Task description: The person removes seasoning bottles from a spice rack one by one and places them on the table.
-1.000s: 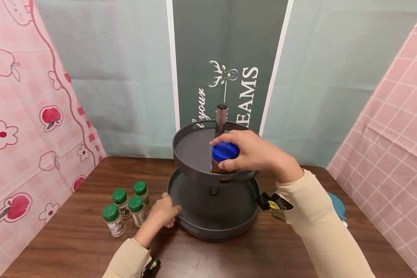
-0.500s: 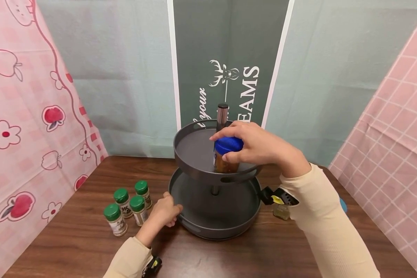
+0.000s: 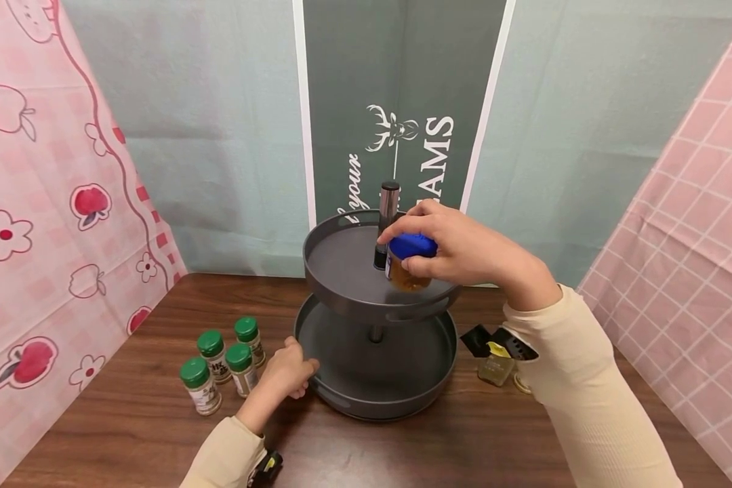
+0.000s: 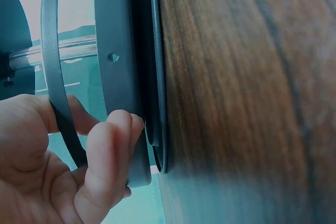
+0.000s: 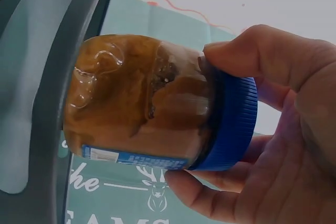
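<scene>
My right hand (image 3: 463,247) holds a clear jar of brown spread (image 5: 142,98) by its blue lid (image 3: 413,245), thumb on one side and fingers on the other. The jar is tilted above the upper tier of a dark grey two-tier tray (image 3: 341,268), right of its metal post (image 3: 388,210). In the right wrist view the jar's base overlaps the tray rim. My left hand (image 3: 288,371) grips the lower tier's left rim. The left wrist view shows the thumb and fingers of that left hand (image 4: 68,156) around the rim handle (image 4: 55,61).
Several green-capped spice bottles (image 3: 240,369) stand left of the tray on the wooden table (image 3: 366,454). At the right, a small glass jar (image 3: 496,368) and a gold-coloured lid (image 3: 521,383) sit partly behind the right wrist camera and sleeve. Fabric hangs behind and on both sides.
My right hand has moved up and to the right, carrying the jar from the front of the upper tier and tilting it. The left hand stays on the lower rim.
</scene>
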`<state>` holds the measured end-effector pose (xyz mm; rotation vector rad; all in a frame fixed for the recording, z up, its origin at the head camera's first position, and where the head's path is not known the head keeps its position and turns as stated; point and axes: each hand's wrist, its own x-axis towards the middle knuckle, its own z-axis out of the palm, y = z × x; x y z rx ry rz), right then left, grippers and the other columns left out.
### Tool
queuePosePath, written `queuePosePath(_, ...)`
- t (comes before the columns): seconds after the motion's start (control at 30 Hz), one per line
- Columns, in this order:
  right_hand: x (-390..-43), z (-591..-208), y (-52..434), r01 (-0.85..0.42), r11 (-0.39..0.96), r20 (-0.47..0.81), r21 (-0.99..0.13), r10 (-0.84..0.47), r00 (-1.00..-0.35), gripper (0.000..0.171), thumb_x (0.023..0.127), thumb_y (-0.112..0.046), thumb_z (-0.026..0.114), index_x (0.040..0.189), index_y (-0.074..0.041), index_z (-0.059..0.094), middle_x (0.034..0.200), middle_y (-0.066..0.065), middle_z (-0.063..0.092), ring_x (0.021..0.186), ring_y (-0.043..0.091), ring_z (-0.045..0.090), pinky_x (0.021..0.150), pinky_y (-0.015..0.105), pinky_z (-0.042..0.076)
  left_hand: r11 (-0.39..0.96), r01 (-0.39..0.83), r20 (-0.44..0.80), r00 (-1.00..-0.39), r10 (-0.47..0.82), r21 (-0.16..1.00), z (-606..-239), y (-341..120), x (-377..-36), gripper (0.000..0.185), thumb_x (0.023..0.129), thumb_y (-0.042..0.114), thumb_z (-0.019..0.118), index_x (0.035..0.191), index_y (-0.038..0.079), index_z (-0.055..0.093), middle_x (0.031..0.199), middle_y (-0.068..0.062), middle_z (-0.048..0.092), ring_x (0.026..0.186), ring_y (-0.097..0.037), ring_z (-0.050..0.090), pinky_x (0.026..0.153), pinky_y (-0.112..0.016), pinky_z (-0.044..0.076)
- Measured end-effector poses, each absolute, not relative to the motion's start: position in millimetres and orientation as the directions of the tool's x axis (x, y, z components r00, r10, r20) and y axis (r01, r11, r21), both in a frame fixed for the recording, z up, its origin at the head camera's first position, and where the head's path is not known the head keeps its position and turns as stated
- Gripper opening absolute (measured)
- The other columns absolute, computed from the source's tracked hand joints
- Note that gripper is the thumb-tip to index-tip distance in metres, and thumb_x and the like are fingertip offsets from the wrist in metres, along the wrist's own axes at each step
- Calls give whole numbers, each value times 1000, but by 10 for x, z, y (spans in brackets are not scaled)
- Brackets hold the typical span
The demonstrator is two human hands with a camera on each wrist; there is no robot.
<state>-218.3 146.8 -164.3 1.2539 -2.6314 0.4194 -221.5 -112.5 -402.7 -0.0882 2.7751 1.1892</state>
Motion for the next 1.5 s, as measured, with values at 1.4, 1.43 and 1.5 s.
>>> queuePosePath(1.4, -1908, -1596, 2316, -705, 696, 254, -133, -664, -703, 32, 77, -15, 75, 105, -20, 61, 97, 0, 53, 82, 17, 53, 66, 35, 46, 707, -72, -111, -994, 8, 704, -4019, -1132, -2210, 50, 85, 15, 59, 114, -17, 33, 53, -11, 54, 39, -17, 54, 39, -30, 46)
queuePosePath(1.43, -1912, -1613, 2337, -699, 702, 244, -138, -660, -711, 32, 76, -16, 75, 105, -20, 61, 97, 0, 53, 82, 16, 53, 66, 34, 46, 706, -72, -111, -994, 9, 705, -4018, -1133, -2209, 50, 85, 15, 58, 114, -17, 33, 53, -11, 54, 39, -17, 54, 39, -30, 46)
queuePosePath(1.5, -1920, -1652, 2376, -684, 715, 223, -147, -650, -727, 33, 76, -17, 76, 105, -20, 61, 94, -1, 53, 80, 16, 52, 64, 33, 46, 705, -73, -112, -994, 9, 706, -4016, -1135, -2207, 50, 85, 15, 58, 114, -17, 33, 54, -11, 53, 39, -17, 54, 39, -30, 46)
